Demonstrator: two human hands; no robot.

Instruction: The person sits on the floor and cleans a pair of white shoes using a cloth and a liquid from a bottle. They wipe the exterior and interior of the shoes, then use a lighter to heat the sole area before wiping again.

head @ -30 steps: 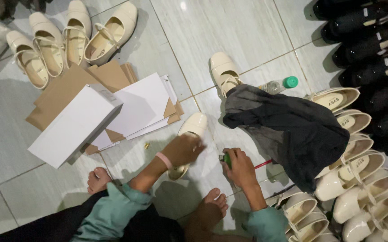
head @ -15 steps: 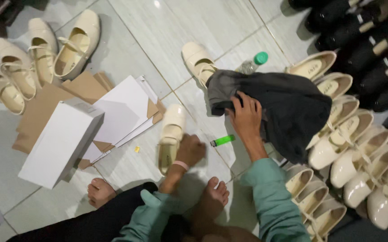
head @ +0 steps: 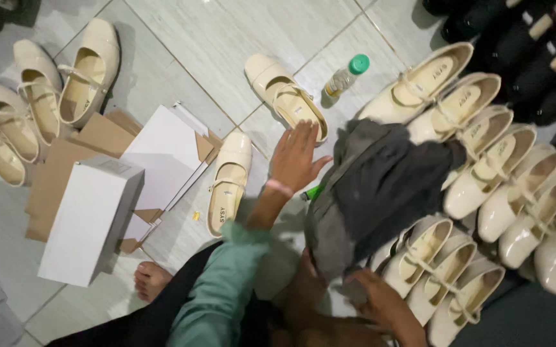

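While the dark grey cloth lies bunched in the middle of the tiled floor, everything else can be counted outward from it. To its right stand cream strap shoes in packed rows — about a dozen show, with some partly hidden under the cloth's edge. Beyond them, at the far right, runs a row of black shoes, too dark to count. Just above the cloth's left corner lies one single cream shoe, and beside that one clear bottle with a green cap. To the cloth's left lies another single cream shoe, sole down. Farther left sit one white shoebox, a few sheets of white paper and flattened brown cardboard. Four more cream shoes lie far to the upper left. A small green thing peeks out at the cloth's left edge.

The left hand reaches forward from a green sleeve, palm down, fingers spread wide and holding nothing, just left of the cloth and near the heel of the single shoe above it. The right hand is low at the cloth's near edge — it touches the fabric, but whether it grips it I cannot tell. One bare foot shows below the shoebox.
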